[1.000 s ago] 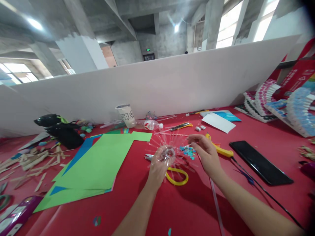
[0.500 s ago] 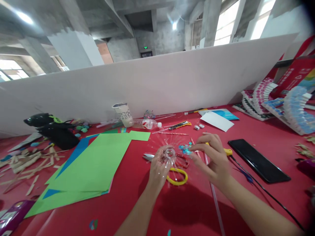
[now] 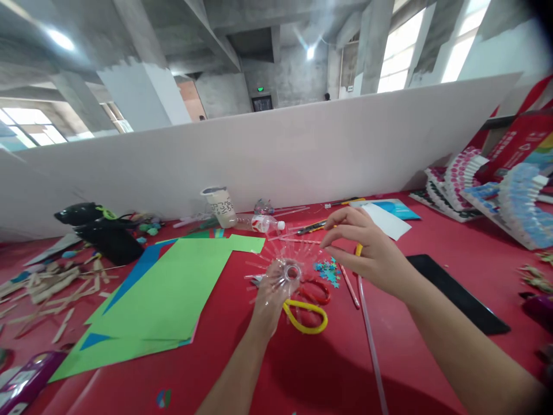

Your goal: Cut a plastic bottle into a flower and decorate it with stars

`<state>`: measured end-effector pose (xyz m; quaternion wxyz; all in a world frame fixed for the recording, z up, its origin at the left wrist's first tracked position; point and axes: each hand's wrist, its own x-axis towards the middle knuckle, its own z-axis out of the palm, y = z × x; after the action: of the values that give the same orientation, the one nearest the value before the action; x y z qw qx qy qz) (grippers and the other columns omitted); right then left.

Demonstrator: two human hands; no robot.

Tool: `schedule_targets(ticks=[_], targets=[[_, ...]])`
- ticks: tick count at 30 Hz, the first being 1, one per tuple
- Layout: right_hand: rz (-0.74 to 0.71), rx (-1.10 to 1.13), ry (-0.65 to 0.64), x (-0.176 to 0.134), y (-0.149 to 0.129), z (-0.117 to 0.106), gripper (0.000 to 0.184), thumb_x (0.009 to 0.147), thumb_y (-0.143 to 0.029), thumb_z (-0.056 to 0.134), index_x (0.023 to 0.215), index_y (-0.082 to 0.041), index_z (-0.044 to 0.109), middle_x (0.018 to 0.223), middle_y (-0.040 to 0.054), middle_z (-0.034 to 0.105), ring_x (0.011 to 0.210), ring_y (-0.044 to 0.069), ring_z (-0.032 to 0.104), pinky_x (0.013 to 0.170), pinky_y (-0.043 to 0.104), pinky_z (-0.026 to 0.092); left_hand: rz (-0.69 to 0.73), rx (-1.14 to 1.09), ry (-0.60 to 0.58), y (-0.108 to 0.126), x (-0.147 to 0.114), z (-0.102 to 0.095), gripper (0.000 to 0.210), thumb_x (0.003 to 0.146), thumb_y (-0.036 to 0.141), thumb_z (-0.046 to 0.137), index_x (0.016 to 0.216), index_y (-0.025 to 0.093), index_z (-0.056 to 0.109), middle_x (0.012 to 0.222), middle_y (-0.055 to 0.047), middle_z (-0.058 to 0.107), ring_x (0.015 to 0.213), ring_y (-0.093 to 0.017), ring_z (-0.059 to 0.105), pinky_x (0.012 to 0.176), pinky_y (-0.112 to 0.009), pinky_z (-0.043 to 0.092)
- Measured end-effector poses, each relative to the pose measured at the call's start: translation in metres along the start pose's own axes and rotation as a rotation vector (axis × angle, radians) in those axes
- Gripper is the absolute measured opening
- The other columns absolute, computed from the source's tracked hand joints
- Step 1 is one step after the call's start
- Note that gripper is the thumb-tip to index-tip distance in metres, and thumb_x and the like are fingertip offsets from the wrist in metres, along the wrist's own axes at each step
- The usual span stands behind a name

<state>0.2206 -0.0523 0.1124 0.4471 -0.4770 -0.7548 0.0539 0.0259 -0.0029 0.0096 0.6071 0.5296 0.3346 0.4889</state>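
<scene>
My left hand [image 3: 268, 291] is closed around the neck of a clear plastic bottle top [image 3: 290, 272], whose cut strips fan outward. Under it lie scissors with red and yellow handles [image 3: 323, 323], their blades mostly covered. A cluster of small blue stars [image 3: 329, 272] rests on the table right of the bottle top. Above and right of the stars hangs my right hand [image 3: 367, 249], thumb and fingertips drawn close in a pinch. Whatever is between them is too small to make out. Past its wrist lies a black phone [image 3: 455, 297].
Green and blue paper sheets [image 3: 168, 288] lie left. Further back are a paper cup [image 3: 219, 206], a plastic bottle [image 3: 261, 223] and a white card [image 3: 387, 220]. A clear straw [image 3: 370, 340] and a pink stick [image 3: 349, 287] lie near my right arm. A white partition [image 3: 276, 150] borders the table.
My right hand has lifted up and away from the blue stars, its fingers drawn closer together. My left hand has shifted slightly left with the bottle top.
</scene>
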Motion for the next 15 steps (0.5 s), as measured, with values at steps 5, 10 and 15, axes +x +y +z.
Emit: schedule_targets(ticks=[5,10,15], targets=[[-0.053,-0.005,-0.273,0.015,0.002,-0.008,0.014,0.08,-0.015,0.065,0.08,-0.029,0.068,0.123,0.0024,0.049,0.12,0.027,0.041,0.097,0.046,0.038,-0.047,-0.107,0.013,0.002,-0.001,-0.002,0.033,0.063,0.016,0.073,0.094,0.021,0.064,0.084,0.001,0.067,0.073,-0.012,0.06,0.07,-0.023,0.045],[-0.04,0.058,-0.277,0.013,0.01,0.004,0.011,0.082,-0.018,0.063,0.082,-0.028,0.068,0.124,0.0023,0.051,0.12,0.026,0.042,0.099,0.047,0.037,-0.087,-0.144,0.024,-0.003,-0.004,-0.003,0.036,0.063,0.017,0.074,0.098,0.021,0.065,0.092,-0.002,0.067,0.08,-0.014,0.061,0.075,-0.026,0.047],[-0.12,-0.033,-0.211,0.012,0.014,0.013,0.008,0.079,-0.019,0.066,0.074,-0.026,0.066,0.125,0.004,0.051,0.122,0.029,0.038,0.097,0.052,0.038,-0.054,-0.17,0.06,-0.006,-0.003,0.0,0.036,0.063,0.015,0.074,0.097,0.024,0.064,0.091,0.002,0.067,0.079,-0.012,0.061,0.076,-0.024,0.048]])
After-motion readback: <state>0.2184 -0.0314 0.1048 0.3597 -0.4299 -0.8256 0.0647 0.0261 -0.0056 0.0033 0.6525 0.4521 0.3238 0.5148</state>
